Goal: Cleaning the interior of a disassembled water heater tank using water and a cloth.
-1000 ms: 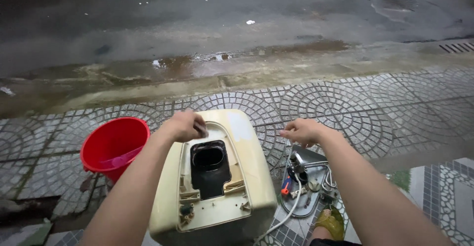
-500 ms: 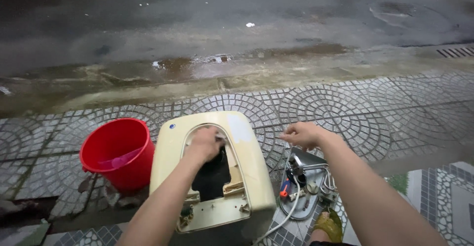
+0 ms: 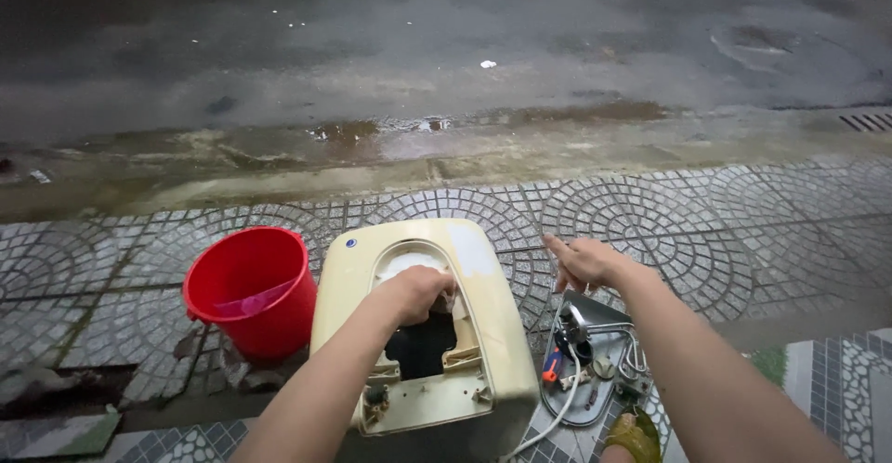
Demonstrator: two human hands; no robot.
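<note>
My left hand (image 3: 415,293) is curled into the dark opening of the cream heater casing (image 3: 423,328), which lies flat just right of the red bucket (image 3: 249,288); whether it grips anything I cannot tell. My right hand (image 3: 583,263) hovers spread and empty to the casing's right, above the metal cover with loose parts (image 3: 590,370), keeping clear.

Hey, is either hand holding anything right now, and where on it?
Left hand is curled at the dark opening of the cream appliance casing; what it grips is hidden. Right hand hovers open, holding nothing.

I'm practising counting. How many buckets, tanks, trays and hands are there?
Bucket, red: 1
Tank, cream: 1
Tray of parts: 1
Hands, left hand and right hand: 2
Total: 5
</note>
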